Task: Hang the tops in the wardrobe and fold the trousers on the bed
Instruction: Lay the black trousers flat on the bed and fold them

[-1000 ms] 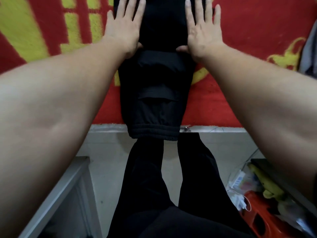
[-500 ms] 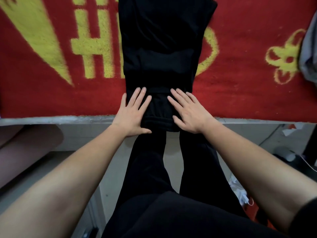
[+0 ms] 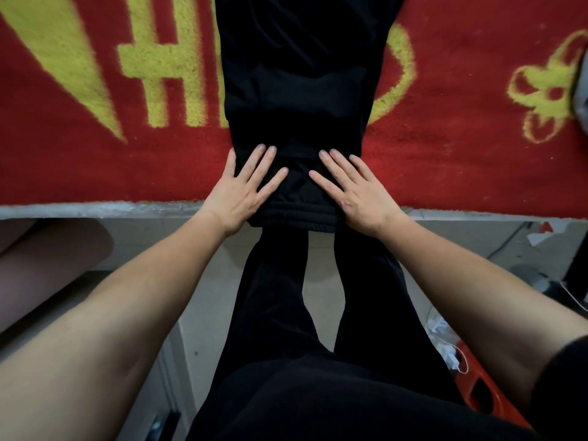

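1. Red blanket [image 3: 445,160] with yellow motifs is covering the bed, running to its near edge.
2. Black trousers [image 3: 299,100] are lying lengthwise on it, the ribbed cuff seemingly overhanging.
3. Left hand [image 3: 243,192] and right hand [image 3: 356,194] are pressing flat, fingers spread, on the cuff end.

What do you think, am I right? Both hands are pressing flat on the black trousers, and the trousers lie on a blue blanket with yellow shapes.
Almost. The blanket is red, not blue, with yellow shapes, as the head view shows. The rest is right: the left hand and the right hand press flat on the black trousers.
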The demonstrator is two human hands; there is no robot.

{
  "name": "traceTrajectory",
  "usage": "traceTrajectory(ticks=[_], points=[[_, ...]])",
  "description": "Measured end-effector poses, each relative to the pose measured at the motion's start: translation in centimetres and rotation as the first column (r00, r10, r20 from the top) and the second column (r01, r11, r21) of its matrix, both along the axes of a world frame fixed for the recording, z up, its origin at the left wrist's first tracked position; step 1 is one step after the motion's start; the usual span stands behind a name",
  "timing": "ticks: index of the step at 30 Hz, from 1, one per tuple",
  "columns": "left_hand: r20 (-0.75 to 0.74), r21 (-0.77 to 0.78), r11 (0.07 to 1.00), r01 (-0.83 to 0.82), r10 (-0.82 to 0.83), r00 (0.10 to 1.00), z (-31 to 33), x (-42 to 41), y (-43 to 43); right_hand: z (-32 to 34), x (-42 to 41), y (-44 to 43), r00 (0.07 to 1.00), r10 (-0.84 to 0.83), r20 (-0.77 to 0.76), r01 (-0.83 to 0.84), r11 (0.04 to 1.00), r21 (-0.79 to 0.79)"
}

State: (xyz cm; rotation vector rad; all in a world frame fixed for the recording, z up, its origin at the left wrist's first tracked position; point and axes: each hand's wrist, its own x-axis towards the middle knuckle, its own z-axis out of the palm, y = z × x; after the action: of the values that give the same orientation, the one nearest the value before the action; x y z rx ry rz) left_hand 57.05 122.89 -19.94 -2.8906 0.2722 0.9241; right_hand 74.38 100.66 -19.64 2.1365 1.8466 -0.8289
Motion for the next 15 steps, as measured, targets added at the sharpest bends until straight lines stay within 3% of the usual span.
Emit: traceTrajectory(ticks=[2,5,9,10,11,13,15], points=[[0.007,-0.025,1.000,-0.013,0.013,1.000,0.1,-0.3,0.4,0.1,0.1,0.0,0.999,0.010,-0.035,-0.010,1.000,-0.006],[0.011,-0.198,0.980,-0.022,0.025,1.000,1.3,-1.1,1.5,1.1,0.7,-0.1,0.991,-0.010,-0.134,0.007,1.000,-0.018],[-0.009,-0.490,0.850,-0.194,0.218,0.976,5.0,0.0,3.5,4.5,3.5,1.1,0.906,-0.191,-0.379,0.262,0.954,0.147],[-0.058,-0.573,0.759,-0.309,0.338,0.939,5.9,0.9,4.4,5.5,4.5,1.8,0.860,-0.277,-0.429,0.379,0.909,0.174],[-0.149,-0.649,0.612,-0.453,0.481,0.864,6.8,2.1,5.3,6.4,5.5,2.7,0.789,-0.390,-0.475,0.513,0.844,0.159],[-0.379,-0.699,0.208,-0.684,0.703,0.601,7.7,4.9,7.5,7.5,7.6,5.3,0.580,-0.614,-0.534,0.758,0.647,0.080],[-0.511,-0.649,-0.156,-0.744,0.815,0.275,7.4,7.8,9.1,7.1,9.9,7.8,0.344,-0.756,-0.558,0.888,0.454,-0.068]])
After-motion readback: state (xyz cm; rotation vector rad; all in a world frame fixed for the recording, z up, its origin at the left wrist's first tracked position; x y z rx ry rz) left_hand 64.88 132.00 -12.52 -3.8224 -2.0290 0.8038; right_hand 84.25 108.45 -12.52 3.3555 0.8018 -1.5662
